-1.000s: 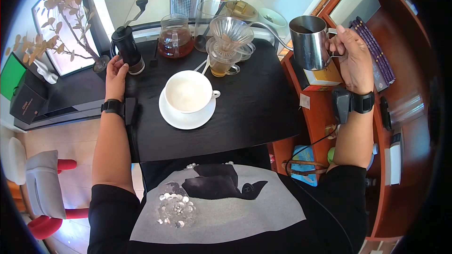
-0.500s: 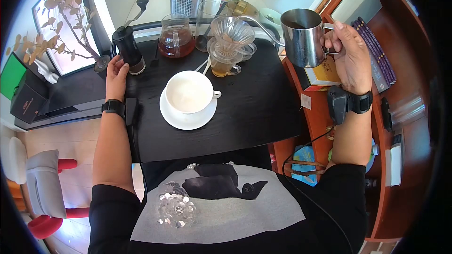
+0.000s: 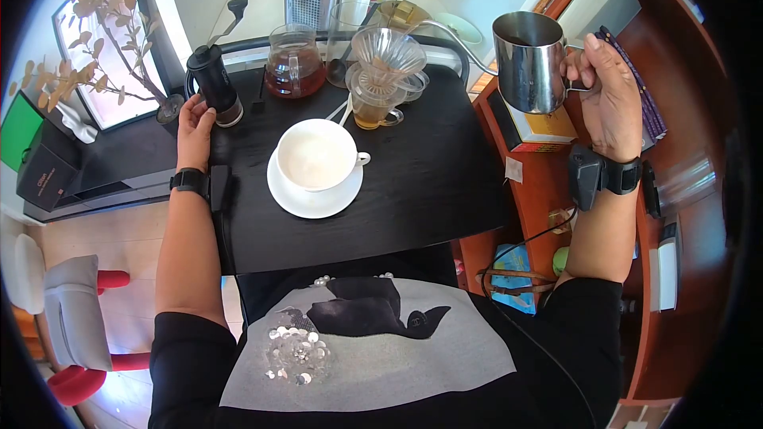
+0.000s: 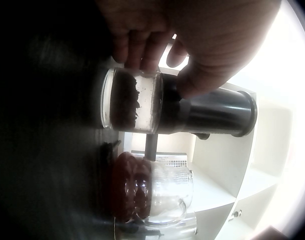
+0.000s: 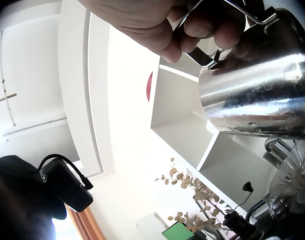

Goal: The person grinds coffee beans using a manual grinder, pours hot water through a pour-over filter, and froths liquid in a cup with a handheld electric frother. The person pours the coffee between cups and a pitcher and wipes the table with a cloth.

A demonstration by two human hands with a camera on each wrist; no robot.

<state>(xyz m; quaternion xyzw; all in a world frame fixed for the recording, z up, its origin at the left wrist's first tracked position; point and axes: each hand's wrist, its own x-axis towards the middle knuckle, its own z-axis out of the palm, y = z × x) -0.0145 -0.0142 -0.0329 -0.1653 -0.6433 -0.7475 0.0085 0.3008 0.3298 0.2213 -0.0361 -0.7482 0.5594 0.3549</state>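
Observation:
My right hand [image 3: 610, 95] grips the handle of a steel gooseneck kettle [image 3: 531, 71], raised and upright at the right of the black table. Its thin spout points left, toward a clear ribbed dripper [image 3: 389, 52] on a glass cup of amber liquid. At the table's left edge my left hand [image 3: 195, 127] holds a black manual coffee grinder [image 3: 211, 75] low down. The left wrist view shows dark grounds in its glass jar [image 4: 125, 100], thumb in front and fingers beside it. Between the hands, a white cup [image 3: 318, 155] stands on a saucer [image 3: 318, 205], a pale layer inside.
Behind the cup is a glass server [image 3: 294, 67] of reddish-brown liquid. A spoon handle leans near the dripper. A yellow-and-red box [image 3: 544, 129] lies under the kettle, on the reddish wooden shelf unit at right. A steel flask [image 3: 314, 1] stands on the back shelf.
The kettle in my right hand shifted slightly left, then back right and a little higher than at first. My left hand stays at the grinder.

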